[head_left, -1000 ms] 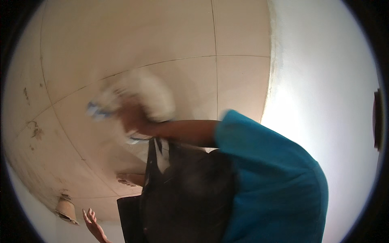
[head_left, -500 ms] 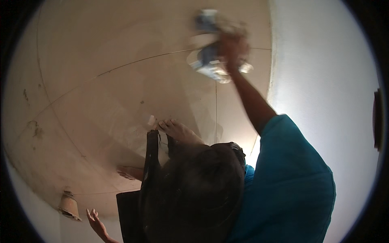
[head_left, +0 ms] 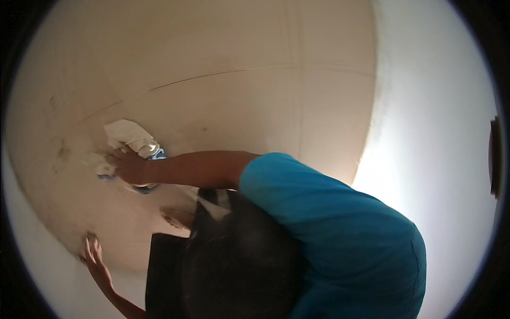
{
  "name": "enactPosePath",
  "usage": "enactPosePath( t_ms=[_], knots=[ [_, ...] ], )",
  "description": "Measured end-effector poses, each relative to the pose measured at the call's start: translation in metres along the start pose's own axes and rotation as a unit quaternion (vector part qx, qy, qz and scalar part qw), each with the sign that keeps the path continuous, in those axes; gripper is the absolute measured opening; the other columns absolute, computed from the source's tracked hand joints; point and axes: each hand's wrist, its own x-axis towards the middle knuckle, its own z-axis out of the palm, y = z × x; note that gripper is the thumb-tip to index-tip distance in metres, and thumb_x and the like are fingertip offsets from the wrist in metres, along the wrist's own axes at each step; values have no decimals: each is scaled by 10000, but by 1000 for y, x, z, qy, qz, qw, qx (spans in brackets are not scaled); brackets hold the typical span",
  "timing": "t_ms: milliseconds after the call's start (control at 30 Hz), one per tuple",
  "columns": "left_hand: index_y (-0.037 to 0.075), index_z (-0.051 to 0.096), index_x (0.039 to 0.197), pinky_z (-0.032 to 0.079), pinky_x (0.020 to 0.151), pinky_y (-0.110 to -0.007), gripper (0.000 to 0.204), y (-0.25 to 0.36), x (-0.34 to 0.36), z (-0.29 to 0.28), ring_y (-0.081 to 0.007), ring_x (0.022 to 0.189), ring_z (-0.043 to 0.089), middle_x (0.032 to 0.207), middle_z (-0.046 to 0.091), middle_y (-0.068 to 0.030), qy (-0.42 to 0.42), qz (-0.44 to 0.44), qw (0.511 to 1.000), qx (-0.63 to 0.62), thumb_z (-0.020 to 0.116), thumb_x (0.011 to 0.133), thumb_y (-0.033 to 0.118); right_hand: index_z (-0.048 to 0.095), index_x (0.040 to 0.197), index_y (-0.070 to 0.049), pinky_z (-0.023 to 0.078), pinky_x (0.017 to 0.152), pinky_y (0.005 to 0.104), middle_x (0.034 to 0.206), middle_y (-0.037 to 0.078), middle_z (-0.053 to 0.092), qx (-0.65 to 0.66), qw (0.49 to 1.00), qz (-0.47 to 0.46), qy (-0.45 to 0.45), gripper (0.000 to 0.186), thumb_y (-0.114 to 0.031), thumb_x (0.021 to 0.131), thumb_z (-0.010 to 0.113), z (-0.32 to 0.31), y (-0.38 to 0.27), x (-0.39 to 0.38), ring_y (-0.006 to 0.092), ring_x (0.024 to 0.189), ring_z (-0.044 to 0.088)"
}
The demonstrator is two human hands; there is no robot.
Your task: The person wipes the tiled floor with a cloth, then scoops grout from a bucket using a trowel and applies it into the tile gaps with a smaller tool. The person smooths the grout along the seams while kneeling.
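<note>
My right hand [head_left: 129,164] presses on a crumpled white-and-blue cloth [head_left: 133,133] on the beige tiled floor [head_left: 239,106], left of centre, with fingers curled over it; its bare forearm reaches from a teal sleeve. My left hand [head_left: 97,257] is at the lower left, fingers apart and holding nothing, over the floor's edge by the wall; it partly covers a small object I cannot make out.
A white wall [head_left: 435,106] runs down the right, with a dark object [head_left: 495,157] at its far edge. Another pale surface borders the floor at the lower left. My bare foot [head_left: 175,218] shows beside my dark clothing, and faint stains mark the floor's left side.
My right hand swept up and right with the cloth half a second ago and is now back at centre-left. My left hand has moved up and left, in front of the small object there.
</note>
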Motion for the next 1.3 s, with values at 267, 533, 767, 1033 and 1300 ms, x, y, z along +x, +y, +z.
enactPosePath(
  t_ms=[267,533,767,1033,1300],
  knots=[
    [85,485,1329,487,902,-366,390,-133,-80,65,-275,1065,624,1125,640,-180,97,-46,994,-19,499,977,254,598,1125,-113,303,997,518,1166,188,518,-225,964,89,-112,340,-172,791,632,-201,44,-142,363,1153,444],
    [65,530,1266,538,778,-384,429,-373,-42,147,-311,942,674,1166,628,-188,220,-158,954,-128,580,920,314,297,1403,44,136,1104,579,1403,384,229,-148,960,224,-81,667,-240,869,580,-105,22,-108,535,1337,170],
    [13,554,1210,518,734,-340,444,-285,22,168,-205,917,670,1111,641,-158,262,-221,832,-437,547,916,346,347,1418,-50,486,928,359,1357,212,431,233,817,399,-345,600,-190,893,604,-199,-16,-14,293,1153,538],
    [38,375,1379,408,1009,-399,694,-457,214,188,-374,1247,458,1301,521,-207,328,-183,903,-209,676,778,205,535,1262,-67,520,822,363,1241,136,555,-255,857,194,-404,400,-152,881,622,-222,-58,37,243,1043,601],
    [75,73,1488,391,1049,-368,1108,-468,303,119,-357,1267,446,1323,488,-246,208,-134,962,-117,780,641,180,585,1180,-43,488,853,386,1125,172,616,-349,770,282,-453,361,-203,857,610,-233,-100,13,280,1012,618]
  ],
)
